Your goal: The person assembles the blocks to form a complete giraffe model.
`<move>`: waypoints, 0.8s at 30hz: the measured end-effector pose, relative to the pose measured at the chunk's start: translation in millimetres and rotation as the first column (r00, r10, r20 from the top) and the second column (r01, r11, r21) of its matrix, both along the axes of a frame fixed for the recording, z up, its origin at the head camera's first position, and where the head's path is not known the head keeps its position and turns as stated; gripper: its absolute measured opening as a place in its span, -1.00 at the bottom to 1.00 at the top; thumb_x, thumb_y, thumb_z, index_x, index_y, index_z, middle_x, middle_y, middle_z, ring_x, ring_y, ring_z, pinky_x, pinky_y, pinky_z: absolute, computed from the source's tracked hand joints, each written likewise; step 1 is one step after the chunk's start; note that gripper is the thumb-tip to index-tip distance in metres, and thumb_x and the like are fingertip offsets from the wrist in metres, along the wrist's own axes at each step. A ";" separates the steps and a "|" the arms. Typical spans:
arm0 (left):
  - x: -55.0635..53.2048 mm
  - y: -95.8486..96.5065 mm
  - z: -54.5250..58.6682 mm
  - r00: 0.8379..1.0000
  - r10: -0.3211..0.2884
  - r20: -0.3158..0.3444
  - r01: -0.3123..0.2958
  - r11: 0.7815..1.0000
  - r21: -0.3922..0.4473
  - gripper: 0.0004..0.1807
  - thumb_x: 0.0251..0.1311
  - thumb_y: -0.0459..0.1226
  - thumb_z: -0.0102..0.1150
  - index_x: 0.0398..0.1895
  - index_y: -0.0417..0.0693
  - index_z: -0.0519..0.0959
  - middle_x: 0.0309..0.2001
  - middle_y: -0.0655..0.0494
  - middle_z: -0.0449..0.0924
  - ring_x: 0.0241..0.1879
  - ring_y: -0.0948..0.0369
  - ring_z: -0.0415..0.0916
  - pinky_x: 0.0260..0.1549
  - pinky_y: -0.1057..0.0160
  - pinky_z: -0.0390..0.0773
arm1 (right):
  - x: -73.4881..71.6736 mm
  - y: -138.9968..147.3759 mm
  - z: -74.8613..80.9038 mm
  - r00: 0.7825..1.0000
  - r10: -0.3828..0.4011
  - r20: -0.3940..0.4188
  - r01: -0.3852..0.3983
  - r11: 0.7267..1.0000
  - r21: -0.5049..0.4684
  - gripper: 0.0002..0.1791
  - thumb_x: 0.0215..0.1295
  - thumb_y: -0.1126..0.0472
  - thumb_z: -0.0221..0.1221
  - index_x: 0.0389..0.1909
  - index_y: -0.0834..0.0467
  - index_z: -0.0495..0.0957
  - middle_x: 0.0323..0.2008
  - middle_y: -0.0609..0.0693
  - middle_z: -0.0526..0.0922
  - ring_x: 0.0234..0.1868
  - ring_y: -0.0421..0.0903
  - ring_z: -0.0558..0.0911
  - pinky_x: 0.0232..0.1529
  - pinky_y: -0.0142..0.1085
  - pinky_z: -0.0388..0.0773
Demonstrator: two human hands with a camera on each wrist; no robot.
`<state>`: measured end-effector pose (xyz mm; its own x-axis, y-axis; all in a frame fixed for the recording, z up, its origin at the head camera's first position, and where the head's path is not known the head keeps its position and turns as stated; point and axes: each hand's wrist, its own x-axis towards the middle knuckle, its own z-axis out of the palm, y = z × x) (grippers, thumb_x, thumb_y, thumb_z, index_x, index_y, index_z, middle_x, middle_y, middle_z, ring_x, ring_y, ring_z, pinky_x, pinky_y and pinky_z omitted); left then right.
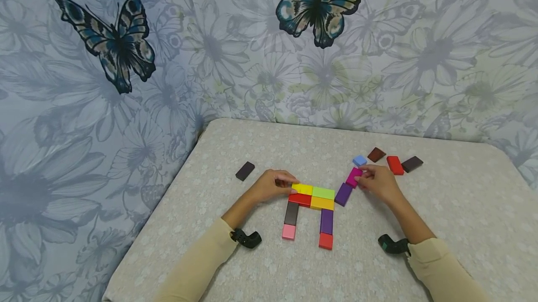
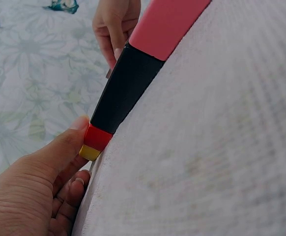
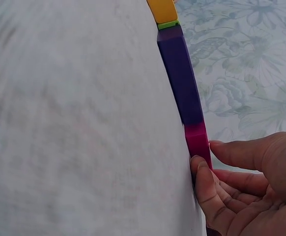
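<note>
Flat coloured blocks lie on the table in a figure. My left hand (image 1: 269, 186) pinches the left end of its body, thumb and fingers at the yellow block (image 1: 304, 189) and the red block (image 1: 300, 200) below it. A lime block (image 1: 323, 193) and an orange block (image 1: 322, 203) continue the body rightward. Between my right hand's (image 1: 380, 184) thumb and fingers is a magenta block (image 3: 198, 142), its end against a slanting purple block (image 1: 343, 194). One leg joins a dark block (image 1: 291, 213) to a pink block (image 1: 288, 232); the other joins purple (image 1: 326, 221) to red.
Beyond my right hand lie a light blue piece (image 1: 359, 160), a brown block (image 1: 376, 154), a red block (image 1: 395, 165) and a dark block (image 1: 412, 164). Another dark block (image 1: 245, 171) rests at the left. Behind the table hangs butterfly-patterned cloth (image 1: 269, 78).
</note>
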<state>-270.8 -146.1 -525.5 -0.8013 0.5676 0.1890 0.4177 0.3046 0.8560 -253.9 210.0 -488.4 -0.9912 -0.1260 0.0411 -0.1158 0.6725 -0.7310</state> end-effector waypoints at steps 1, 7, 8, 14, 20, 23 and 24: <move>2.7 0.4 4.9 1.000 -0.002 0.001 0.002 1.000 0.001 -0.67 0.14 -0.34 0.48 0.01 -0.13 0.76 -0.09 0.02 0.73 -0.32 0.23 0.50 -0.30 0.34 0.54 | 0.2 -0.5 0.4 1.000 0.001 0.002 -0.001 1.000 0.001 -0.54 0.35 0.30 0.30 0.16 0.51 0.52 -0.36 0.17 0.69 -0.45 -0.09 0.63 -0.50 -0.35 0.50; 16.0 2.3 28.7 1.000 -0.010 0.011 0.010 1.000 0.004 -0.68 0.15 -0.42 0.45 0.00 -0.28 0.73 -0.08 -0.14 0.72 -0.34 0.25 0.48 -0.32 0.35 0.51 | -0.1 -2.0 -0.1 1.000 0.026 0.003 -0.026 0.999 -0.025 -0.56 0.35 0.31 0.29 0.15 0.51 0.53 -0.38 0.16 0.70 -0.46 -0.09 0.66 -0.50 -0.37 0.54; 15.9 2.3 28.5 1.000 -0.008 0.010 0.008 1.000 0.004 -0.68 0.15 -0.42 0.44 0.00 -0.28 0.73 -0.08 -0.13 0.72 -0.34 0.26 0.48 -0.32 0.35 0.51 | -0.2 -2.1 -0.4 1.000 0.029 0.000 -0.029 0.999 -0.026 -0.56 0.35 0.31 0.30 0.14 0.51 0.53 -0.39 0.16 0.70 -0.47 -0.10 0.66 -0.50 -0.37 0.54; 16.2 2.1 29.3 1.000 0.000 -0.002 0.000 1.000 0.000 -0.68 0.15 -0.43 0.44 0.00 -0.28 0.73 -0.09 -0.14 0.72 -0.33 0.28 0.48 -0.32 0.36 0.51 | -1.2 -2.0 -1.6 0.999 0.030 -0.014 -0.030 0.999 -0.009 -0.56 0.33 0.29 0.32 0.13 0.46 0.57 -0.39 0.13 0.69 -0.47 -0.08 0.62 -0.50 -0.35 0.53; 16.0 2.5 29.9 1.000 -0.003 -0.017 0.003 1.000 -0.001 -0.68 0.14 -0.43 0.44 -0.01 -0.30 0.72 -0.09 -0.16 0.71 -0.33 0.24 0.49 -0.32 0.35 0.51 | -2.4 3.4 5.1 1.000 0.022 -0.018 -0.022 1.000 -0.002 -0.51 0.34 0.23 0.32 0.17 0.46 0.52 -0.34 0.18 0.70 -0.47 -0.09 0.63 -0.48 -0.31 0.55; 14.3 3.8 26.8 1.000 -0.003 -0.026 0.003 1.000 0.004 -0.68 0.14 -0.44 0.44 -0.01 -0.31 0.72 -0.10 -0.16 0.71 -0.33 0.23 0.50 -0.32 0.35 0.52 | -3.4 14.4 13.4 0.998 -0.009 -0.067 0.011 0.999 0.033 -0.50 0.35 0.20 0.31 0.17 0.45 0.51 -0.29 0.22 0.70 -0.39 0.00 0.65 -0.44 -0.26 0.55; 13.6 4.5 25.3 1.000 0.000 -0.029 0.000 1.000 0.006 -0.68 0.14 -0.44 0.45 -0.02 -0.31 0.73 -0.10 -0.15 0.72 -0.33 0.23 0.49 -0.32 0.35 0.52 | -4.5 19.6 15.9 0.996 -0.020 -0.092 0.024 0.998 0.051 -0.51 0.35 0.20 0.31 0.15 0.44 0.52 -0.28 0.23 0.70 -0.36 0.05 0.66 -0.42 -0.23 0.55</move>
